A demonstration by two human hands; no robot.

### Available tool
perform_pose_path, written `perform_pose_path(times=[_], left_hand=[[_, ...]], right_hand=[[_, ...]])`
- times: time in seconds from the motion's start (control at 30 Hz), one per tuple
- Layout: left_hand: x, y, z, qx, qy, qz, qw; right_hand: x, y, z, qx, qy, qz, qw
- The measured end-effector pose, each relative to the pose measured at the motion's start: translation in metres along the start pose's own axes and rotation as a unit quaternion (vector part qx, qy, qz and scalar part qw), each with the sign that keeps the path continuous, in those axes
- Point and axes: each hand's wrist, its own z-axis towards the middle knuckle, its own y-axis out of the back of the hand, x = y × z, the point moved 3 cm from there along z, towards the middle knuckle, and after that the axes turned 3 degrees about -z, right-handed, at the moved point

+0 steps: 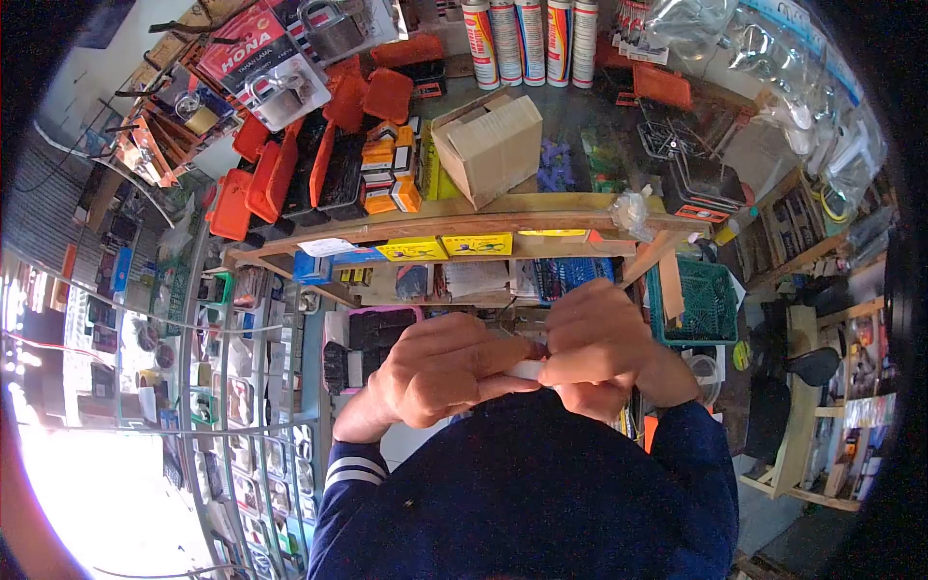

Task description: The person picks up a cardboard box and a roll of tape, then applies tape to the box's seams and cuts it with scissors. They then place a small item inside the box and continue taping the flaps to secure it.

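Observation:
Both hands are raised close together in front of my chest. My left hand [440,367] is closed, its fingers curled around one end of a small white item [527,369]. From the other side my right hand [599,348] pinches the same white item, thumb and fingers bent. Only a short white stretch shows between the hands, so its kind cannot be made out. Below the hands is the dark blue top that I wear. Just beyond them runs a wooden shelf [454,215] with an opened cardboard box [493,145] standing on it.
Orange-lidded bins [275,179] and small orange-and-black boxes [391,169] line the shelf's left. Several sealant tubes [530,43] stand at the back. A green basket [691,309] sits to the right. Packaged padlocks [275,92] hang at upper left, near a wire rack [237,387].

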Motion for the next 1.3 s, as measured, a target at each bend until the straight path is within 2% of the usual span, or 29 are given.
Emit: perform_pose_path(times=[0.13,0.3,0.43,0.5,0.53,0.6,0.8,1.03,1.1,1.2,1.3], left_hand=[[0.001,-0.001,0.001,0.000,-0.003,-0.009,1.000],[0.002,-0.004,0.003,0.011,-0.008,-0.021,1.000],[0.001,-0.003,0.001,0.011,-0.032,-0.001,0.999],[0.002,-0.002,0.001,0.015,-0.032,0.003,0.999],[0.002,-0.002,0.000,0.008,-0.039,0.014,0.999],[0.002,-0.002,-0.001,0.002,-0.046,0.024,0.999],[0.000,-0.001,0.002,0.006,-0.044,0.024,0.999],[0.001,-0.003,-0.001,0.019,-0.029,0.013,0.999],[0.002,-0.003,0.000,0.022,-0.028,0.008,0.999],[0.000,-0.002,0.003,0.018,-0.034,0.008,0.999],[0.001,-0.003,0.000,0.008,-0.046,0.010,0.999]], right_hand=[[0.000,0.002,0.003,0.036,0.006,-0.006,0.999],[-0.001,0.002,0.001,-0.011,0.061,0.032,0.998],[-0.003,-0.004,-0.002,-0.009,0.044,0.053,0.998],[-0.006,-0.006,-0.010,-0.102,0.007,0.080,0.992],[-0.006,-0.004,-0.008,-0.102,0.007,0.080,0.992],[-0.003,-0.003,0.001,-0.033,-0.008,0.057,0.998],[-0.003,0.001,0.004,-0.011,0.008,0.052,0.999],[-0.007,0.000,-0.004,-0.049,0.065,0.035,0.996],[-0.009,-0.002,0.000,-0.075,0.051,0.096,0.991],[-0.008,0.000,0.004,-0.031,0.040,0.101,0.994],[-0.008,0.001,0.003,-0.041,0.056,0.091,0.993]])
